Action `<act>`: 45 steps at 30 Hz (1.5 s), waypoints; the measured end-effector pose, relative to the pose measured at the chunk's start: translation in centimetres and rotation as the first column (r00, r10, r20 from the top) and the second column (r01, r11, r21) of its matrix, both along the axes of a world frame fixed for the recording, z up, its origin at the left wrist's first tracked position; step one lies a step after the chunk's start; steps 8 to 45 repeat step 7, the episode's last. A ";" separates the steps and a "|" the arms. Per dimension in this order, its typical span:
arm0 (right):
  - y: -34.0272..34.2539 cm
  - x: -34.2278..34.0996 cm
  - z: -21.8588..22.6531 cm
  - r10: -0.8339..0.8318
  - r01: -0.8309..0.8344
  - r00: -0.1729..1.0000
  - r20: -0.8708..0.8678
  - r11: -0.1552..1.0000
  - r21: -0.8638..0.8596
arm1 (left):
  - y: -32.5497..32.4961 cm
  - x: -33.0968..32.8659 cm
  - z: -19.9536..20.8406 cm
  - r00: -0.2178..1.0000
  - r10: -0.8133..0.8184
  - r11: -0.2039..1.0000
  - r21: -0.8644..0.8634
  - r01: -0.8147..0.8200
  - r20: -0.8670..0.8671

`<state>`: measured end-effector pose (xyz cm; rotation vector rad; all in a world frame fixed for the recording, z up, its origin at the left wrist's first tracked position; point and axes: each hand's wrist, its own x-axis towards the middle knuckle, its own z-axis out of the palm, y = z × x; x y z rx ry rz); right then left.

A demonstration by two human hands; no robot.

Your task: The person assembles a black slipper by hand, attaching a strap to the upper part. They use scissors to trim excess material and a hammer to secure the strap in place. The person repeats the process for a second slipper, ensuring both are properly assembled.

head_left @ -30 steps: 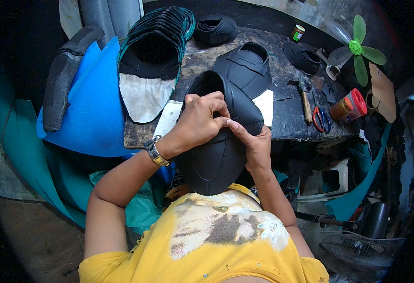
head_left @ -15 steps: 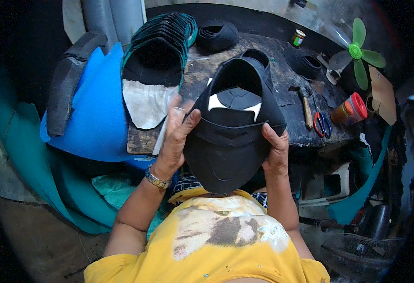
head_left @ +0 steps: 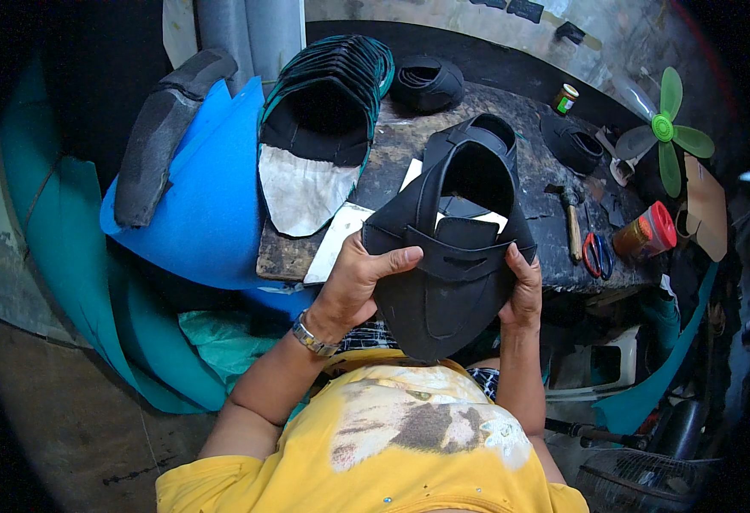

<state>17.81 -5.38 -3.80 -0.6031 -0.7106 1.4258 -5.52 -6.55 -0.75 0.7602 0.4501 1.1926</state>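
- The black shoe upper [head_left: 450, 256] is held up above the dark work surface [head_left: 409, 154], its long axis running away from the person.
- Left hand [head_left: 359, 278] clasps its left edge.
- Right hand [head_left: 522, 286] clasps its right edge; the two are equally near.

light: even daylight, soft shadows | focus: sharp centre | edges: fisheye-bent, black vignette
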 end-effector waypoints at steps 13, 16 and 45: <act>-0.6 -0.5 0.5 -0.014 0.014 1.000 -0.018 1.000 -0.013 | 1.5 -0.3 -1.9 0.997 0.057 0.998 -0.017 -0.056 0.053; -0.6 -0.5 0.5 -0.014 0.014 1.000 -0.018 1.000 -0.013 | 1.5 -0.3 -1.9 0.997 0.057 0.998 -0.017 -0.056 0.053; -0.6 -0.5 0.5 -0.014 0.014 1.000 -0.018 1.000 -0.013 | 1.5 -0.3 -1.9 0.997 0.057 0.998 -0.017 -0.056 0.053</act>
